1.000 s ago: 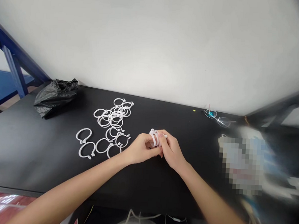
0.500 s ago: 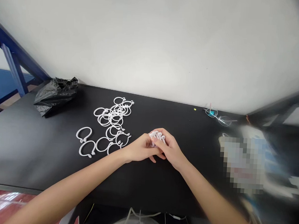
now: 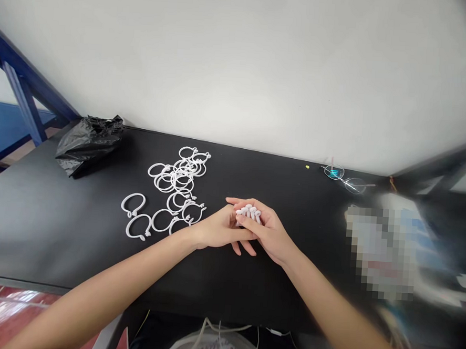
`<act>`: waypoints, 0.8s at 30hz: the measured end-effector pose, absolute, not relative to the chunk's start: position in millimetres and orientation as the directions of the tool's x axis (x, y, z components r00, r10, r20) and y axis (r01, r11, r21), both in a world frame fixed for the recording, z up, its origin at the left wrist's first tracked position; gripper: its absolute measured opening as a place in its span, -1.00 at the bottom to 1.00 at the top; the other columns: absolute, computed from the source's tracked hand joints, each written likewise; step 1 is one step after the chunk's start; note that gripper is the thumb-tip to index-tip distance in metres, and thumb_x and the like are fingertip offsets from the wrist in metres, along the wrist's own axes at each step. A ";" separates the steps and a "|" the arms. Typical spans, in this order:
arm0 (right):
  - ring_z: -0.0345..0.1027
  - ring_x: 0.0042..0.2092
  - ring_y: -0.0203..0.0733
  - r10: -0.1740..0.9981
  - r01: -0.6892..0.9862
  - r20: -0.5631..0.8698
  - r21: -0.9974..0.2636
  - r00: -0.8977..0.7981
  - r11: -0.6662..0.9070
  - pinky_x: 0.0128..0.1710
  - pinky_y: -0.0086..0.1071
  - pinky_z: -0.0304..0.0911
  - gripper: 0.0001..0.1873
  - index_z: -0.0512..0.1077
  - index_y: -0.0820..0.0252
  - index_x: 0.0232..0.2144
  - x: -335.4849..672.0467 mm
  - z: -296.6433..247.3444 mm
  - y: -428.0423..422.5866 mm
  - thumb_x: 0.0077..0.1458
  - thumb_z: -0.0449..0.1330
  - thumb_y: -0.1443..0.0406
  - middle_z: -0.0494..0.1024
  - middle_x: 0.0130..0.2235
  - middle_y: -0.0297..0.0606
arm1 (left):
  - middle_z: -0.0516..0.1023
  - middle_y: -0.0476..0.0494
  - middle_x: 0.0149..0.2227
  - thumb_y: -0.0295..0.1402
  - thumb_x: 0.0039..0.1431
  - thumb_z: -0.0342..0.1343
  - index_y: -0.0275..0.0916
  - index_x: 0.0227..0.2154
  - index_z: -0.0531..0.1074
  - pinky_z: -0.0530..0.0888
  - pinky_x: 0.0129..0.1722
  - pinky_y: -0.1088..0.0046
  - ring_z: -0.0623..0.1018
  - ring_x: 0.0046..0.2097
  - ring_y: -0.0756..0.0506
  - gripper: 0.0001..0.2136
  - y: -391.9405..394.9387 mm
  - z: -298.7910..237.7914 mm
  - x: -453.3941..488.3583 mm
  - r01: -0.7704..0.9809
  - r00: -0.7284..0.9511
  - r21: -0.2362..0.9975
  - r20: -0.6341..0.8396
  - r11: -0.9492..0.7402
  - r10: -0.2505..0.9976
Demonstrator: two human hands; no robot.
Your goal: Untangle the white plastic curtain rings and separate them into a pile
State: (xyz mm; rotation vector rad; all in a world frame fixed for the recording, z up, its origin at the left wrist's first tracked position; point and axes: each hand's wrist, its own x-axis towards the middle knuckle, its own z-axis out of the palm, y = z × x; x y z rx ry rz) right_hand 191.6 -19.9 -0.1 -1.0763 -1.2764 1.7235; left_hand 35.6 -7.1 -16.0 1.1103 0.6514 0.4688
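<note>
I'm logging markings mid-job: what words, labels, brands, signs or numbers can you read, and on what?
Nothing can be read for certain.
White item, bottom edge: dark lettering, partly cut off, unclear.
Package at right: pixelated, unreadable.
Glasses: cyan marks, no legible characters.
Held white rings: no lettering visible.

The table (image 3: 72, 217) stands before the wall (image 3: 239, 64); at its far left corner lies the bag (image 3: 88, 143); right of the bag, overlapping rings (image 3: 183, 174) spread across the table, with two more rings (image 3: 134, 195) at their near left; right of these, over the table, a bunch of rings (image 3: 249, 211) lies between the left hand (image 3: 218, 228) and the right hand (image 3: 271, 233); farther right, eyeglasses (image 3: 344, 178) lie near the wall, behind an obscured item (image 3: 380, 252)
</note>
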 end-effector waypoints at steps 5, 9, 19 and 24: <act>0.36 0.15 -0.08 0.899 -0.089 -0.190 -0.966 -0.395 -0.244 0.10 -0.23 0.33 -0.85 0.60 0.05 -0.24 191.9 1.4 -18.4 0.11 0.29 0.21 0.44 0.19 -0.24 | 0.56 -0.16 -0.29 -0.15 0.22 0.17 -0.34 -0.13 0.42 0.51 -0.60 0.65 0.65 -0.41 -0.04 -0.67 -9.5 -7.7 37.8 -0.047 0.748 0.916 -0.233 0.399 0.622; 0.47 0.02 -0.10 0.889 -0.052 -0.277 -0.947 -0.365 -0.317 -0.15 -0.33 0.46 -0.67 0.56 0.00 -0.06 195.1 4.1 -16.5 0.11 0.28 0.13 0.51 0.12 -0.20 | 0.57 -0.28 -0.14 -0.09 0.24 0.12 -0.34 -0.18 0.48 0.55 -0.57 0.61 0.67 -0.34 -0.08 -0.65 -9.0 -7.0 36.7 -0.088 0.760 0.918 -0.190 0.387 0.622; 0.45 -0.35 -0.24 0.908 0.138 -0.145 -0.986 -0.393 -0.098 -0.40 -0.39 0.37 -0.64 0.54 0.05 0.00 199.8 4.2 -15.8 0.16 0.23 0.14 0.62 -0.35 -0.29 | 0.60 -0.29 -0.15 -0.16 0.27 0.13 -0.33 -0.16 0.51 0.59 -0.47 0.54 0.66 -0.21 -0.13 -0.70 -4.1 -5.3 28.0 -0.070 0.833 0.897 -0.189 0.437 0.520; 0.43 -0.41 -0.29 0.812 0.016 -0.100 -0.994 -0.575 -0.110 -0.34 -0.37 0.38 -0.49 0.47 0.12 0.06 211.2 8.1 -8.0 0.05 0.33 0.13 0.60 -0.34 -0.30 | 0.56 -0.12 -0.42 -0.18 0.24 0.16 -0.35 -0.28 0.50 0.60 -0.40 0.50 0.65 -0.33 -0.08 -0.73 -0.6 -0.2 21.3 -0.102 0.886 0.835 -0.170 0.540 0.431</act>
